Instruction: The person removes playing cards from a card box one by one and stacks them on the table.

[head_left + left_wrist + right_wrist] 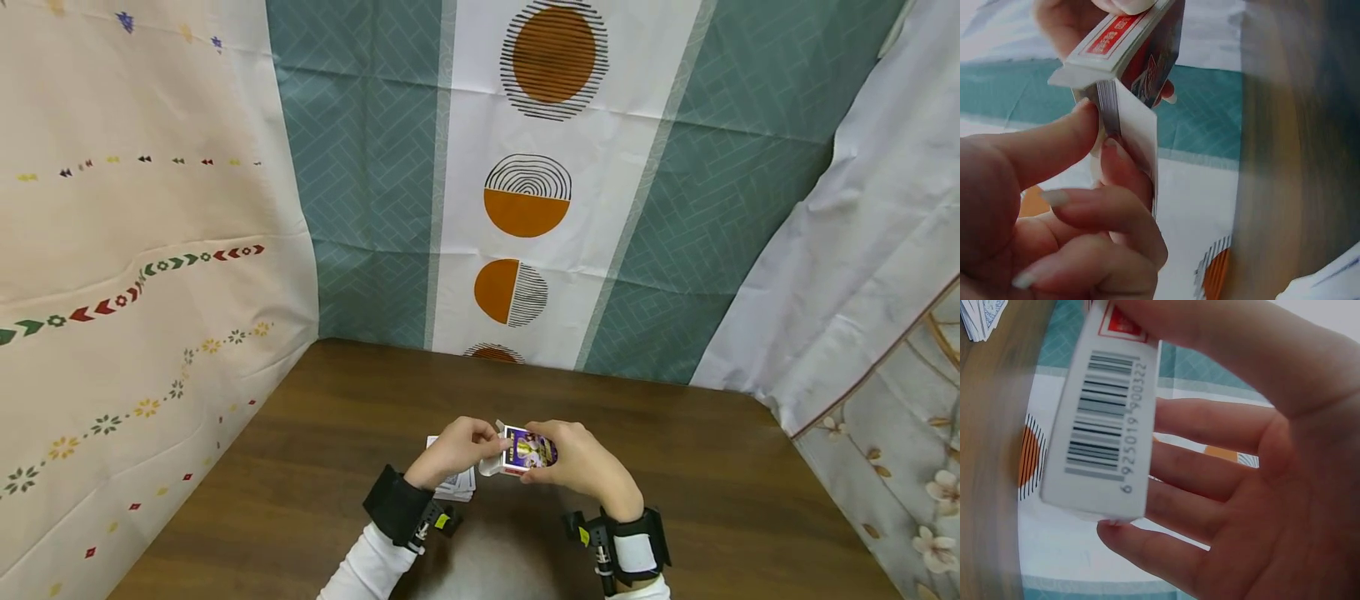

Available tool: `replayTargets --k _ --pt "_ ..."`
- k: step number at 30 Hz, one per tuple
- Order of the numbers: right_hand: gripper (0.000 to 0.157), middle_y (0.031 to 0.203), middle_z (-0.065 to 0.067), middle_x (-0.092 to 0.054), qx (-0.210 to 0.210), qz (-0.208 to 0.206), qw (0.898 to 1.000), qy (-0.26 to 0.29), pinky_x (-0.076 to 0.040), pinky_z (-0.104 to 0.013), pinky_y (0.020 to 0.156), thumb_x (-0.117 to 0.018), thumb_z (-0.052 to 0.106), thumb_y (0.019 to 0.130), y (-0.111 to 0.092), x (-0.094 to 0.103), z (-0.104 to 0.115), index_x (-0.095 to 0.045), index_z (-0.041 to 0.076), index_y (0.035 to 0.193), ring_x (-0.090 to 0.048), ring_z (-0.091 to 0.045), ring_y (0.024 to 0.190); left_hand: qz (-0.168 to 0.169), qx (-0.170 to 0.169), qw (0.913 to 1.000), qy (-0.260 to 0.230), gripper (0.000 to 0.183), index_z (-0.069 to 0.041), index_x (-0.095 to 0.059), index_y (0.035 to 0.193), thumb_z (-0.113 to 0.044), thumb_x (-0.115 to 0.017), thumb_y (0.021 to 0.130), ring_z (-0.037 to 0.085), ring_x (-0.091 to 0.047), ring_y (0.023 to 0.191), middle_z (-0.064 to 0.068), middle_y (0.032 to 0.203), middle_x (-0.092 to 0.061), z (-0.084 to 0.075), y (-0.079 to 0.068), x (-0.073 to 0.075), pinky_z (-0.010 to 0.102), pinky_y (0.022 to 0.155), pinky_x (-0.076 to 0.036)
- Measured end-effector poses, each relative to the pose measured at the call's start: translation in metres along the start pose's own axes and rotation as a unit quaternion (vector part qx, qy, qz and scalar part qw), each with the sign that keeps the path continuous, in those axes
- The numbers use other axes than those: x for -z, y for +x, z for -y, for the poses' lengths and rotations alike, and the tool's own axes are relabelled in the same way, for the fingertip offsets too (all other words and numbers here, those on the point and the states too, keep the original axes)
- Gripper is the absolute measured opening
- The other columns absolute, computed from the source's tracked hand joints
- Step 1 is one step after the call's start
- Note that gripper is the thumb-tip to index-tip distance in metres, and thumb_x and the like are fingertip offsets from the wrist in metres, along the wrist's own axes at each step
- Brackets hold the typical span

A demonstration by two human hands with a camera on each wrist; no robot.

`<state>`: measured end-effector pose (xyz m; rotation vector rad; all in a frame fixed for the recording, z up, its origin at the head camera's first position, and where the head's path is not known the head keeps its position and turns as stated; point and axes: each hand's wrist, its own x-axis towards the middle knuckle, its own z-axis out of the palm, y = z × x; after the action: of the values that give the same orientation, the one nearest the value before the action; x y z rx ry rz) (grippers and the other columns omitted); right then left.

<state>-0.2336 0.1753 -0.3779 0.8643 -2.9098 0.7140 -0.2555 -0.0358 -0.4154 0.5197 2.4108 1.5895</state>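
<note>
My right hand (581, 460) grips a purple and white playing card box (529, 450), thumb on one side and fingers on the other. Its barcode end (1099, 494) faces the right wrist camera. The other end is open, its white flap (1141, 125) folded out toward my left hand (457, 452). Inside the opening shows the edge of a stack of playing cards (1109, 103). My left thumb and index finger pinch at this stack, the other fingers curled loosely. Under my left hand, a pile of loose cards (457, 485) lies on the table, partly hidden.
The brown wooden table (360, 392) spreads out on both sides of my hands. A green and white patterned curtain (525, 250) hangs behind it, a cream cloth (150, 208) at the left and a white cloth (862, 250) at the right.
</note>
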Motion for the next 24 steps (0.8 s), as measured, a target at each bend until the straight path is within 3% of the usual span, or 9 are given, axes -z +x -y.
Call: replayTargets --k 6,16,22,24 --pt "0.059 0.106 -0.008 -0.069 0.008 -0.001 1.0 0.018 -0.055 -0.038 0.077 -0.085 0.029 0.072 -0.003 0.003 -0.003 -0.063 0.001 0.119 -0.059 -0.013 0.084 0.046 0.012 0.9974 -0.055 0.019 0.004 -0.067 0.094 -0.014 -0.065 0.092 0.013 -0.047 0.07 0.0 0.076 -0.055 0.007 0.003 0.001 0.027 0.063 -0.04" --pt "0.06 0.106 -0.007 -0.069 0.009 -0.002 1.0 0.006 -0.052 -0.027 0.073 -0.086 0.03 0.071 -0.001 0.002 0.0 -0.064 0.001 0.119 -0.059 -0.012 0.083 -0.013 0.012 0.9998 0.009 0.02 0.002 -0.07 0.077 -0.016 -0.07 0.086 0.011 -0.042 0.055 0.001 0.065 -0.057 0.002 -0.002 -0.003 0.024 0.049 -0.029" --pt "0.059 0.106 -0.007 -0.068 -0.003 -0.002 1.0 0.014 -0.054 -0.031 0.075 -0.085 0.03 0.072 -0.002 0.002 -0.007 -0.064 0.002 0.12 -0.058 -0.013 0.084 0.018 0.04 0.9984 -0.036 0.021 0.001 -0.067 0.084 -0.018 -0.066 0.091 0.012 -0.047 0.057 0.0 0.066 -0.054 0.004 0.0 0.009 0.023 0.051 -0.032" --pt "0.06 0.106 -0.007 -0.068 -0.01 -0.005 1.0 0.014 -0.052 -0.028 0.073 -0.085 0.03 0.072 -0.002 0.002 -0.01 -0.064 0.002 0.12 -0.057 -0.013 0.083 0.029 0.043 0.9969 -0.059 0.02 0.003 -0.064 0.087 -0.016 -0.062 0.094 0.011 -0.049 0.056 0.001 0.067 -0.054 0.007 -0.001 0.019 0.023 0.052 -0.032"
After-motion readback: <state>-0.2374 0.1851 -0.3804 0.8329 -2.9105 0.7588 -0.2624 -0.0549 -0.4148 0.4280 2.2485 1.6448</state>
